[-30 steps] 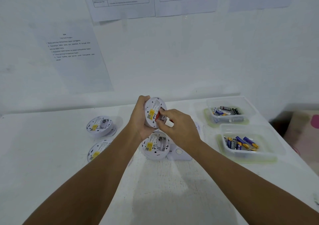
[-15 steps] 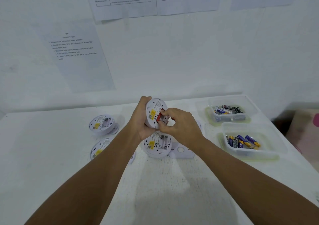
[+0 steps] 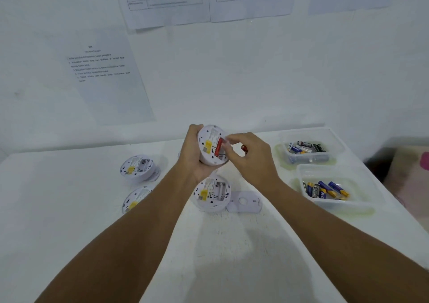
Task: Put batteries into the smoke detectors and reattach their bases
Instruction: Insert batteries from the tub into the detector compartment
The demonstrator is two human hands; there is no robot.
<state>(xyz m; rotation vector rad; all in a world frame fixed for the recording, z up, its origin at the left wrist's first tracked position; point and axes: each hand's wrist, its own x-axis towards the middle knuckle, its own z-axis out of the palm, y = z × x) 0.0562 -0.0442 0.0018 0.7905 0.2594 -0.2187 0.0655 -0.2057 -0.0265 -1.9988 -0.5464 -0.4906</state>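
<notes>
My left hand (image 3: 193, 156) grips a white smoke detector (image 3: 209, 140) tilted up above the table, back side towards me. A red battery (image 3: 218, 147) lies in its open compartment. The fingertips of my right hand (image 3: 251, 159) pinch at the compartment's right edge, and the red end of another battery (image 3: 243, 148) peeks out between its curled fingers. Below my hands a second open detector (image 3: 212, 193) lies on the table with a loose white base (image 3: 243, 201) beside it.
Two more detectors (image 3: 137, 166) (image 3: 137, 198) lie back side up at the left. On the right stand two clear tubs of batteries, the far tub (image 3: 308, 161) and the near tub (image 3: 334, 200). The table's right edge runs past them. Paper sheets hang on the wall.
The red battery now lies seated in the held detector's compartment. My right hand has drawn slightly right, fingertips still at the compartment. The left hand keeps its hold.
</notes>
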